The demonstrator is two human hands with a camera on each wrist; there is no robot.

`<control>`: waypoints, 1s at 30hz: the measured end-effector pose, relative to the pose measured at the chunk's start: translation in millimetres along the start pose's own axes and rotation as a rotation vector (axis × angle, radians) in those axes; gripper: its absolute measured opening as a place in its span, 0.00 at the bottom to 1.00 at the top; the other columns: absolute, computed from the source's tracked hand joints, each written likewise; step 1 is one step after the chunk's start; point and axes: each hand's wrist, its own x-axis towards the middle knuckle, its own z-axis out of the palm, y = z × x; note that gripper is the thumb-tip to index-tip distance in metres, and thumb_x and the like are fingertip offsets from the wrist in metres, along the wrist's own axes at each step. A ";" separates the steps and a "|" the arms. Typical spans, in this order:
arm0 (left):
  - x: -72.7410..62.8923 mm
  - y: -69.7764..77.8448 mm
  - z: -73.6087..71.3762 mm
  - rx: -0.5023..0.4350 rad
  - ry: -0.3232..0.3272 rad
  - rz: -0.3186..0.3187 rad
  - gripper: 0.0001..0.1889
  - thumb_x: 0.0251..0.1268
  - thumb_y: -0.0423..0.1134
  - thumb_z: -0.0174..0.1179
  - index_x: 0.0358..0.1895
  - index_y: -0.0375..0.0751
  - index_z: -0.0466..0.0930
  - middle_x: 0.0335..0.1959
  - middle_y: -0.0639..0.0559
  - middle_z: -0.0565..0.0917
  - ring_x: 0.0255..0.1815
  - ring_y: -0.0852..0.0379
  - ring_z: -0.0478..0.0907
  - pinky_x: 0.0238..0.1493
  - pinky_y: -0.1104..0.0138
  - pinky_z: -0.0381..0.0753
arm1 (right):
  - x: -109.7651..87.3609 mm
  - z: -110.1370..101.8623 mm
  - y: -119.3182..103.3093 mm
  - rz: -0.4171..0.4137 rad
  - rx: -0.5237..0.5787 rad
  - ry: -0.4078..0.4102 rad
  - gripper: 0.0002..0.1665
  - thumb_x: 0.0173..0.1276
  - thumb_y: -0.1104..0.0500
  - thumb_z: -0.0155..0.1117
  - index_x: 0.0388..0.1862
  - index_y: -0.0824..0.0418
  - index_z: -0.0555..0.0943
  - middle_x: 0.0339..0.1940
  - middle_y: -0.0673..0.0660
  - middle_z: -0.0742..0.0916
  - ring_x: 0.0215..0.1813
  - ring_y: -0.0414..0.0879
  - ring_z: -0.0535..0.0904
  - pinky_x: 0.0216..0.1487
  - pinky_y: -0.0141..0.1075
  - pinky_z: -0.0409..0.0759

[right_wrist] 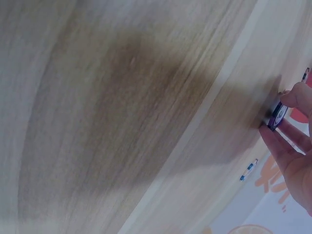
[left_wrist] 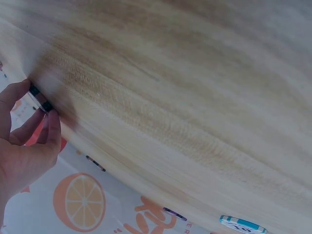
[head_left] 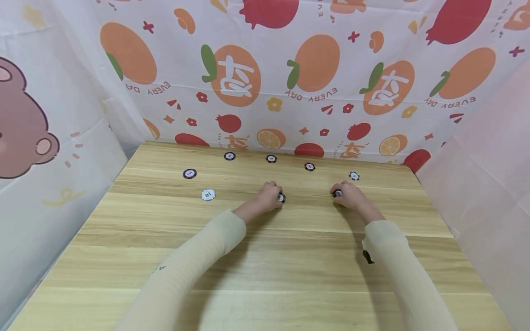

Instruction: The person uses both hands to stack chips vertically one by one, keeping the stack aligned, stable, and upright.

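Observation:
With thumb and fingertips, my left hand [head_left: 268,196] pinches a dark poker chip [head_left: 281,198] at the middle of the table. The left wrist view shows that chip [left_wrist: 41,99] by its edge, close to the wood. To the right, my right hand [head_left: 349,195] pinches another dark chip [head_left: 337,193] with a pale centre. In the right wrist view this chip [right_wrist: 278,116] is tilted between thumb and fingers, near the table surface. A white and light-blue chip [head_left: 208,195] marked 10 lies left of my left hand.
More chips lie toward the back: dark ones [head_left: 190,174], [head_left: 229,156], a black one [head_left: 271,158], another black one [head_left: 309,167], and a blue-white chip [head_left: 354,176]. A fruit-printed curtain [head_left: 273,82] hangs behind the wooden table [head_left: 265,276]. Pale curtains flank both sides.

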 end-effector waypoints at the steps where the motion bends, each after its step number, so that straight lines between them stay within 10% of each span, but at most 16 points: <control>1: 0.0 -0.1 0.0 0.002 0.000 -0.001 0.18 0.56 0.37 0.63 0.50 0.33 0.76 0.44 0.43 0.72 0.46 0.49 0.67 0.44 0.64 0.72 | 0.2 0.1 -0.5 -0.001 -0.001 -0.004 0.16 0.58 0.66 0.62 0.47 0.66 0.79 0.47 0.69 0.76 0.48 0.61 0.73 0.50 0.52 0.71; 30: 1.6 -1.4 0.5 0.011 0.014 0.007 0.18 0.56 0.36 0.63 0.49 0.33 0.76 0.45 0.42 0.72 0.45 0.49 0.67 0.44 0.64 0.72 | 16.0 7.8 -45.0 -0.105 0.000 -0.042 0.16 0.57 0.64 0.65 0.47 0.62 0.81 0.46 0.63 0.77 0.48 0.55 0.74 0.51 0.47 0.71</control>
